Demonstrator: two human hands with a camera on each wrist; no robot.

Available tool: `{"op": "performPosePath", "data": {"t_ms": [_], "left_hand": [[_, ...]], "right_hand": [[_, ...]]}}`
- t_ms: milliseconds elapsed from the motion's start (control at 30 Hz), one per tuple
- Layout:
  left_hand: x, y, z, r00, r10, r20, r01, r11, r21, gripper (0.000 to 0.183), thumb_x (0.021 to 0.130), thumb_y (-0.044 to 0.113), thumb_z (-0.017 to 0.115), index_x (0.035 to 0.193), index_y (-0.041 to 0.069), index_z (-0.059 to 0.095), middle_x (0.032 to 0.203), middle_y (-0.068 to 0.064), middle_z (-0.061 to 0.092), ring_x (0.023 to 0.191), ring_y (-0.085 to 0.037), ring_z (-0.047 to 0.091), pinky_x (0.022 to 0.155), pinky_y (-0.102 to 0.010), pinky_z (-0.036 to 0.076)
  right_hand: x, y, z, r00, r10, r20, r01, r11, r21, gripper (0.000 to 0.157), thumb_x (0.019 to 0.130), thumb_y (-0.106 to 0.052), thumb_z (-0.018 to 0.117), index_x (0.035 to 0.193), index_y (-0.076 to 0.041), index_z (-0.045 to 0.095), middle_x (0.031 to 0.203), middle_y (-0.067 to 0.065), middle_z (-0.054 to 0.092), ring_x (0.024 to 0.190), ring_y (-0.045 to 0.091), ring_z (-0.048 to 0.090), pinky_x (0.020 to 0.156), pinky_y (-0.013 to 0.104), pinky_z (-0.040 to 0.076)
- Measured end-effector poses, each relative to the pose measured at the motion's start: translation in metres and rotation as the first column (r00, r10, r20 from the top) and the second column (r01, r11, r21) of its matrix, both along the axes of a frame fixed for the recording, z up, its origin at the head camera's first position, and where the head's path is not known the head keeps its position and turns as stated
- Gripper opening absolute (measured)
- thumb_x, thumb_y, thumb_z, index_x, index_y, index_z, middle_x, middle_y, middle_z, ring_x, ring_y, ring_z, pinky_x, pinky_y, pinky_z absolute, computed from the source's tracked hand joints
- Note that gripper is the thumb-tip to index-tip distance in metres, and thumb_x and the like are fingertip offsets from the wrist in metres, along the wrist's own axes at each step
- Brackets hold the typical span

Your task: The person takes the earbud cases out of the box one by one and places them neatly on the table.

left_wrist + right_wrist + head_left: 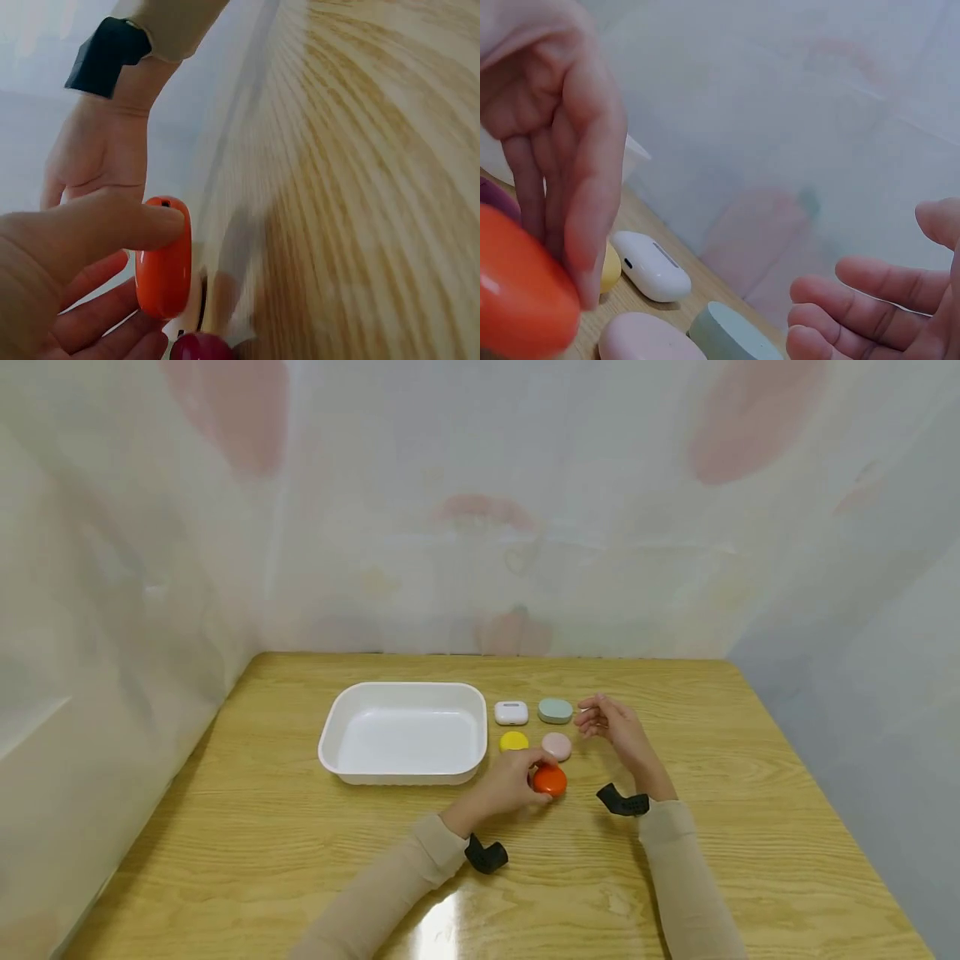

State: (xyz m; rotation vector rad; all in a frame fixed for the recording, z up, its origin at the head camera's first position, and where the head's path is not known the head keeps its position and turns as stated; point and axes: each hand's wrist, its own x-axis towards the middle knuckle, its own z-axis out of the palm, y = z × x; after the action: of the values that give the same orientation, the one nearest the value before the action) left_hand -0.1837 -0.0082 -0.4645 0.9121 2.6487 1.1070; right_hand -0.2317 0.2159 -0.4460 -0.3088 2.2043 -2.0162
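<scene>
My left hand (pixel 508 783) pinches an orange, smooth, rounded earbud case (pixel 551 782) between thumb and fingers. In the left wrist view the orange case (pixel 163 279) stands on edge just off the wood, a small dark port near its top. My right hand (pixel 621 737) holds nothing, its fingers loosely bent beside an oval pale green case (pixel 556 711). A pale pink round case (pixel 557 746) and a yellow one (pixel 513 741) lie behind the orange one. Mostly hidden by the left hand is a dark magenta rounded thing (pixel 201 347).
A white earbud case (pixel 512 713) sits left of the green one. To its left stands a white rectangular basin (pixel 477 758). Everything rests on a wooden table (pixel 247 827); patterned sheets (pixel 600 568) hang behind and at the sides.
</scene>
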Motion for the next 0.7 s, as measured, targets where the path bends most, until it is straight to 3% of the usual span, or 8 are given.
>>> {"op": "performPosePath", "data": {"t_ms": [133,267,500,700], "left_hand": [[0.001,0.009,-0.002,1.0,0.017,0.008,-0.017,1.0,-0.02,0.041,0.076,0.012,0.08,0.114,0.007,0.065,0.111,-0.006,0.071,0.095,-0.011,0.062,0.083,-0.015,0.05],[0.002,0.016,-0.002,0.999,0.033,0.023,-0.031,0.998,-0.049,0.043,0.076,0.012,0.081,0.115,0.007,0.065,0.113,-0.006,0.07,0.098,-0.012,0.063,0.085,-0.016,0.05],[0.004,0.021,-0.003,0.998,0.063,0.026,-0.06,0.993,-0.102,0.043,0.075,0.013,0.081,0.115,0.009,0.065,0.114,-0.004,0.07,0.101,-0.012,0.062,0.087,-0.019,0.051],[0.003,0.026,-0.006,0.999,0.054,0.0,-0.053,0.991,-0.126,0.043,0.075,0.016,0.082,0.114,0.011,0.065,0.114,-0.004,0.069,0.102,-0.012,0.062,0.089,-0.019,0.05]], "right_hand": [[0.001,0.003,0.0,1.0,-0.005,0.006,0.005,1.0,0.002,0.044,0.104,-0.041,0.033,0.112,-0.006,0.058,0.091,0.0,0.07,0.08,0.013,0.066,0.074,0.026,0.057],[0.002,0.005,-0.001,0.998,-0.048,0.028,0.049,0.998,-0.037,0.046,0.102,-0.042,0.04,0.111,0.0,0.059,0.088,-0.002,0.069,0.079,0.01,0.065,0.075,0.024,0.057],[0.004,0.011,-0.003,0.996,-0.081,0.04,0.085,0.991,-0.101,0.028,0.1,-0.039,0.046,0.1,-0.017,0.064,0.089,-0.005,0.069,0.081,0.008,0.065,0.076,0.024,0.057],[0.004,0.013,-0.002,0.995,-0.086,0.05,0.091,0.988,-0.121,0.025,0.1,-0.039,0.048,0.101,-0.018,0.063,0.089,-0.006,0.07,0.081,0.007,0.065,0.077,0.023,0.057]]}}
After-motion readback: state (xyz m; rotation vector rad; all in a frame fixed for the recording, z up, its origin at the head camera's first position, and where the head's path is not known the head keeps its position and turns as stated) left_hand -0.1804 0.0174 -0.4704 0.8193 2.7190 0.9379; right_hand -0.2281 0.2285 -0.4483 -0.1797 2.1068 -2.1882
